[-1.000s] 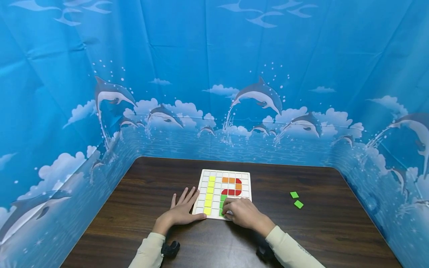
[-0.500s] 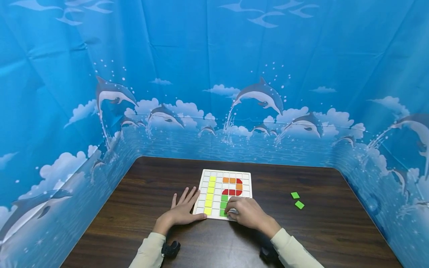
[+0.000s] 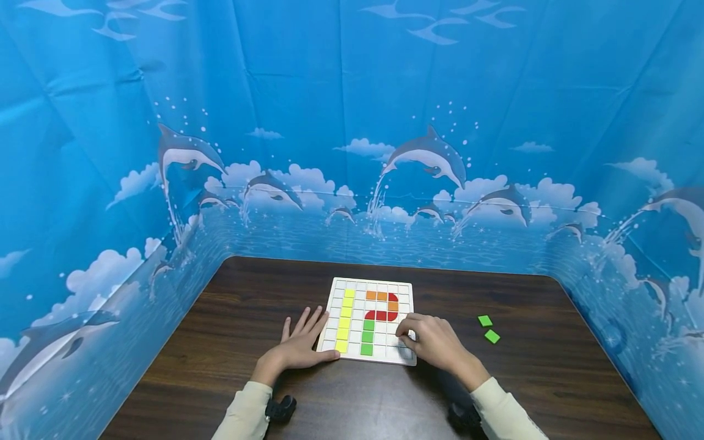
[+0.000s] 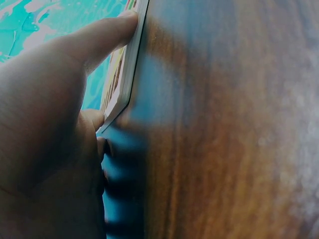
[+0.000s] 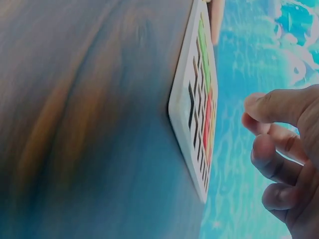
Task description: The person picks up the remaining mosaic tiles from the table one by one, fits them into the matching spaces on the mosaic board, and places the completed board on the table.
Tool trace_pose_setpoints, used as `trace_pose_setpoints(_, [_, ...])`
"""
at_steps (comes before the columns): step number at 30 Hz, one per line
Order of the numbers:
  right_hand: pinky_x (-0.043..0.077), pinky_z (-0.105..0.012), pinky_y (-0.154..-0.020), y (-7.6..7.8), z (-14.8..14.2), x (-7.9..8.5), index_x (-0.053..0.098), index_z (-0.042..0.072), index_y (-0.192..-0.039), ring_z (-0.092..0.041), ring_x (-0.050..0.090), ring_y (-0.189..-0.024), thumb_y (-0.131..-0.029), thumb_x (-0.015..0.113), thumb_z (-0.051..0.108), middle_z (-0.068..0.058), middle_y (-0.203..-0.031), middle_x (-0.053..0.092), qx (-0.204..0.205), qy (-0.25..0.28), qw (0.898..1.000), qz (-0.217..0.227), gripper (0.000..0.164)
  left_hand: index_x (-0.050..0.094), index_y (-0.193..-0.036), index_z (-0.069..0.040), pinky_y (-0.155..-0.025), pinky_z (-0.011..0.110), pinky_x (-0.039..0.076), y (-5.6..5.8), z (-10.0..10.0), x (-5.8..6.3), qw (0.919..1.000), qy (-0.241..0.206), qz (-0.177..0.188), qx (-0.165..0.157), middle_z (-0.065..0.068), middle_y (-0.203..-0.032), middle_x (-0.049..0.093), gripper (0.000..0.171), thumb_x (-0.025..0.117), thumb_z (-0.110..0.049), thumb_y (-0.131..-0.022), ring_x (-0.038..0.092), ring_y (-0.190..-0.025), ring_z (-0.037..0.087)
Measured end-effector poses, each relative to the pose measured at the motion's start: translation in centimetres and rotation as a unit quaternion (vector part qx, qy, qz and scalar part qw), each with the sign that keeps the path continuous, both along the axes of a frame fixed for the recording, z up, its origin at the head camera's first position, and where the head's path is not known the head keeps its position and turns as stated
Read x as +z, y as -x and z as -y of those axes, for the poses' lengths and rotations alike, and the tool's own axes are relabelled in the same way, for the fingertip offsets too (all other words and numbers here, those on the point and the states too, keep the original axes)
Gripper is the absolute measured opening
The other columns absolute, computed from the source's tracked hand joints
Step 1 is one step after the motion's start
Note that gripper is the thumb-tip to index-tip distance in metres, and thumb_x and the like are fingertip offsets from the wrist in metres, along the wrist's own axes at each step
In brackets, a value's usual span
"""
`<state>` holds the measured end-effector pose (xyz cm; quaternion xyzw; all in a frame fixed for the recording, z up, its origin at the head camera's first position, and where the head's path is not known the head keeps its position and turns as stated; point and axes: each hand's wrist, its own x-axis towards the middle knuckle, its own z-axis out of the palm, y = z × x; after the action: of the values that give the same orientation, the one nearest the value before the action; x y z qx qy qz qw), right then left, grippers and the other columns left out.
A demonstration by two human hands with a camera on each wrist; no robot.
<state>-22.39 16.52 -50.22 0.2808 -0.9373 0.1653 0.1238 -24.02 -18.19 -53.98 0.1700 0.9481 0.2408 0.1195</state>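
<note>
A white gridded board [image 3: 404, 352] lies on the table, carrying a column of yellow tiles [image 3: 344, 321]. Right of that column, orange tiles [image 3: 371, 296] and red rounded tiles [image 3: 392, 316] form a hook shape above green square tiles [image 3: 367, 335]. With fingers spread, my left hand [image 3: 297, 347] rests along the board's left side; its thumb [image 4: 112, 35] touches the near edge. Over the board's right edge is my right hand [image 3: 434, 342], its fingers loosely bent. Thumb and index tips sit close together in the right wrist view, and nothing shows between them.
Two loose green square tiles [image 3: 488, 330] lie on the dark wood table [image 3: 528, 379], right of my right hand. A blue dolphin-print curtain [image 3: 352, 244] surrounds the table's back and sides. A black wrist device [image 3: 280, 409] sits below the left hand.
My right hand has moved right, from the green column to the board's right edge, uncovering the green tiles and the bare squares beside them. The left hand stays in place.
</note>
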Motion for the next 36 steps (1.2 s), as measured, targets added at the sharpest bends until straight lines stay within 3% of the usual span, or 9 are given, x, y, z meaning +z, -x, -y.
trace_pose_setpoints(6, [0.039,-0.019,-0.056,-0.2,-2.7,0.1,0.081,0.023,-0.093,0.001,0.049,-0.066,-0.088,0.088,0.017,0.011,-0.091,0.073,-0.051,0.001,0.999,-0.005,0.01,0.017,-0.173,-0.023,-0.122,0.079,-0.011,0.0,0.1,-0.4,0.9998,-0.01,-0.016,-0.009,0.009,-0.182,0.009,0.112,0.061,-0.082,-0.089,-0.002,-0.167,0.04])
trace_pose_setpoints(11, [0.04,-0.02,-0.055,-0.3,-5.3,-0.2,0.082,0.022,-0.093,0.002,0.051,-0.066,-0.089,0.087,0.015,0.012,-0.09,0.072,-0.077,0.014,0.997,-0.005,0.01,0.019,-0.173,-0.019,-0.125,0.077,-0.01,-0.1,-0.1,0.3,1.0,-0.007,0.0,-0.005,0.01,-0.181,0.01,0.111,0.062,-0.079,-0.091,-0.001,-0.168,0.04])
trace_pose_setpoints(14, [0.038,-0.02,-0.052,-0.4,-6.8,-0.4,0.082,0.021,-0.093,0.002,0.05,-0.063,-0.089,0.087,0.013,0.011,-0.09,0.073,-0.087,0.018,0.996,-0.009,0.01,0.018,-0.173,-0.02,-0.126,0.075,-0.009,0.2,-0.1,-0.3,1.0,0.005,0.0,0.002,0.008,-0.182,0.009,0.11,0.063,-0.077,-0.091,-0.002,-0.168,0.038])
trace_pose_setpoints(21, [0.035,-0.023,-0.049,-0.8,-9.9,-0.5,0.081,0.023,-0.096,-0.001,0.047,-0.059,-0.092,0.084,0.015,0.007,-0.096,0.075,-0.125,0.007,0.992,0.012,0.01,0.019,-0.173,-0.019,-0.126,0.076,-0.008,-0.1,-0.1,0.2,0.9999,0.007,0.007,0.004,0.009,-0.182,0.01,0.108,0.065,-0.074,-0.092,-0.001,-0.168,0.038])
trace_pose_setpoints(27, [0.039,-0.025,-0.05,-1.0,-12.5,-0.8,0.08,0.023,-0.098,-0.003,0.056,-0.065,-0.091,0.084,0.014,0.005,-0.097,0.075,-0.143,0.005,0.989,0.022,0.011,0.019,-0.173,-0.021,-0.124,0.077,-0.012,0.1,0.1,-0.4,0.9998,-0.018,0.0,-0.002,0.01,-0.181,0.009,0.112,0.064,-0.08,-0.089,-0.002,-0.167,0.041])
trace_pose_setpoints(36, [0.041,-0.031,-0.049,-1.1,-15.4,-1.4,0.08,0.018,-0.104,-0.009,0.058,-0.064,-0.09,0.085,0.017,-0.009,-0.116,0.076,-0.182,-0.016,0.981,0.061,0.014,0.016,-0.174,-0.025,-0.126,0.075,-0.008,0.5,0.2,-1.3,0.9999,0.0,-0.015,0.002,0.006,-0.182,0.009,0.113,0.06,-0.085,-0.088,0.001,-0.168,0.038])
